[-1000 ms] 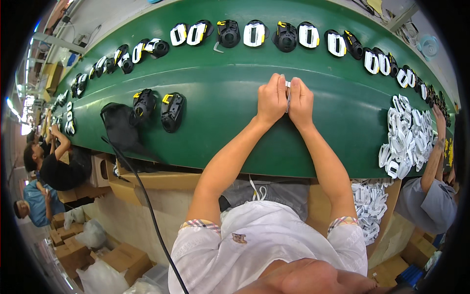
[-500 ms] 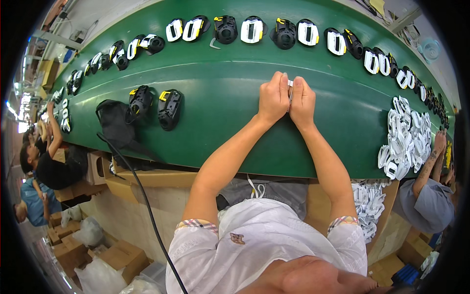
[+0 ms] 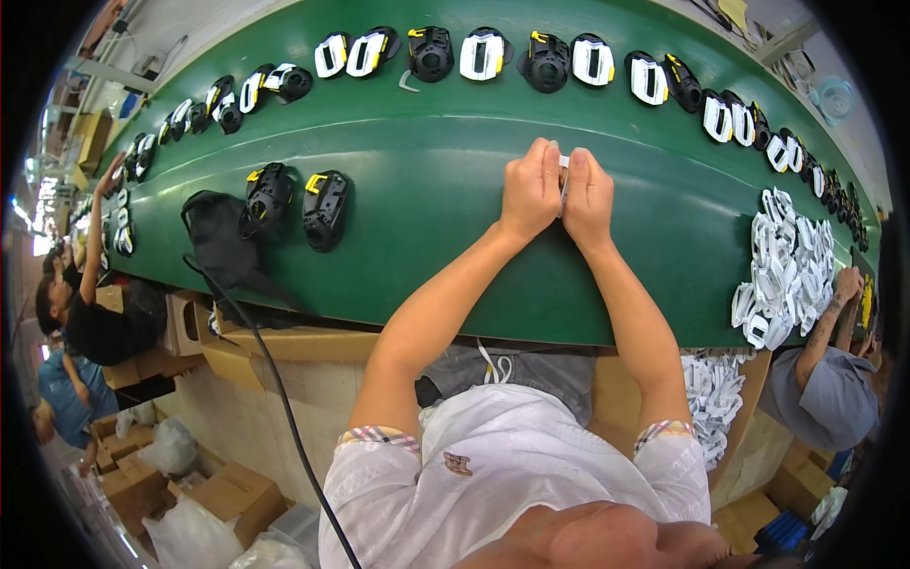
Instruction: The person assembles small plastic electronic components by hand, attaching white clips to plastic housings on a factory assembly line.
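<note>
Over the green table, my left hand (image 3: 533, 190) and my right hand (image 3: 587, 194) press together, both closed around a small white plastic part (image 3: 564, 162). Only a narrow strip of it shows between the thumbs; the rest is hidden by my fingers. To the left of my hands lie two black plastic shells with yellow tabs, the nearer one (image 3: 326, 211) beside another (image 3: 269, 194). A crumpled black cloth-like item (image 3: 226, 237) lies left of them, with a black cable close by.
A row of black shells, several with white frames (image 3: 484, 55), runs along the far side of the green table (image 3: 427, 256). White plastic parts (image 3: 782, 266) are heaped at the right, above a carton (image 3: 716, 398) of more. Co-workers sit left and right. A black cable (image 3: 284, 398) hangs at my left.
My hands stay nearly in place, with slightly more of the white part showing between them. The far row has shifted a little to the left. A co-worker at the left reaches farther forward.
</note>
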### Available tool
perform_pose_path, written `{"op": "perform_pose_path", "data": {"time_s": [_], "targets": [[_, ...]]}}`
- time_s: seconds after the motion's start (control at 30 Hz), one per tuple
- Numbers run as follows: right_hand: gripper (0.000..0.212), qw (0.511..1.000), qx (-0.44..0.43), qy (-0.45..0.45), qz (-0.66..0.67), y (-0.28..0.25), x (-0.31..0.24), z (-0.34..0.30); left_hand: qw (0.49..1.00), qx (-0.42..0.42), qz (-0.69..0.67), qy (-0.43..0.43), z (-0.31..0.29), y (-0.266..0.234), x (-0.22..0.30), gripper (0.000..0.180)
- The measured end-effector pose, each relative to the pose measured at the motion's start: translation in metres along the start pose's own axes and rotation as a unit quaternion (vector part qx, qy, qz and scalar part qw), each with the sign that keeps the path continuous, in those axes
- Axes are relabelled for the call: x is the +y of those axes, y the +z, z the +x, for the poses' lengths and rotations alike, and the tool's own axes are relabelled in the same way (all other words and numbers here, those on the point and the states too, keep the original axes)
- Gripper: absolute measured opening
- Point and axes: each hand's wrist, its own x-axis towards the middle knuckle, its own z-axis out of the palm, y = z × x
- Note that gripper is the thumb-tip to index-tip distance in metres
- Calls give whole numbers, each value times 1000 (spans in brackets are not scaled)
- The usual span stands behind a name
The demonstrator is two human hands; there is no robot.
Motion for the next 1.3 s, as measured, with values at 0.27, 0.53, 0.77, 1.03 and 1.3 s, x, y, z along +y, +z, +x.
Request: {"op": "perform_pose_path", "data": {"time_s": [0.27,0.53,0.77,1.03,1.3], "targets": [[36,1000,-4,-9,7,0,5,0,1000,3,0,-11,0,1,1,25],[31,986,23,-112,-118,0,3,0,999,-4,39,4,-1,2,-3,24],[32,986,35,-120,-109,-1,4,-5,999,-9,44,20,-3,4,-3,28],[35,998,16,-53,-21,-4,6,-3,999,-5,33,21,-3,1,8,24],[39,999,-1,-34,7,-3,4,-5,1000,0,25,9,-3,0,6,23]]}}
